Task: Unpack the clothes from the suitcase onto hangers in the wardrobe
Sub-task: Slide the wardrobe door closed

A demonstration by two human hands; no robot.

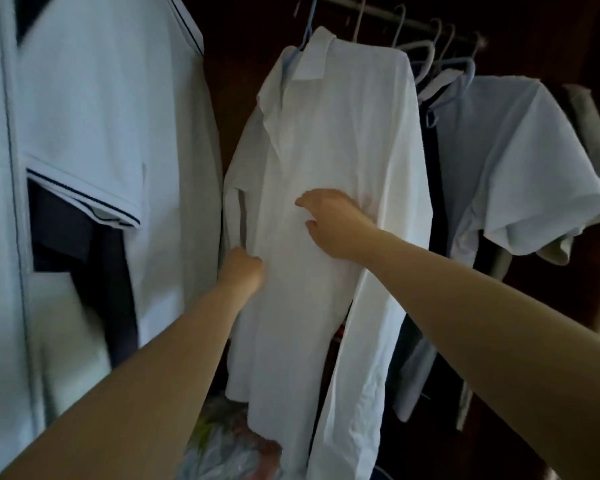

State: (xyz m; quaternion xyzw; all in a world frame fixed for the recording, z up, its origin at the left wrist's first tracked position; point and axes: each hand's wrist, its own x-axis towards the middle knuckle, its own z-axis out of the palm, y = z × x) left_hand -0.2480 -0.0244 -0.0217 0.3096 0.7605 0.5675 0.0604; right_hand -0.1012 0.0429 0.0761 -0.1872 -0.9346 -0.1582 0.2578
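White shirt [326, 140] hung on a blue hanger [291, 57] mid-frame; left hand [243, 271] pinched its front edge, right hand [329, 223] lay spread on it. Smoothing downward gently would keep it seated.

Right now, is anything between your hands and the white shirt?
Nothing visible. The left hand grips the white shirt, the right hand rests on it, and it already hangs from the rail.
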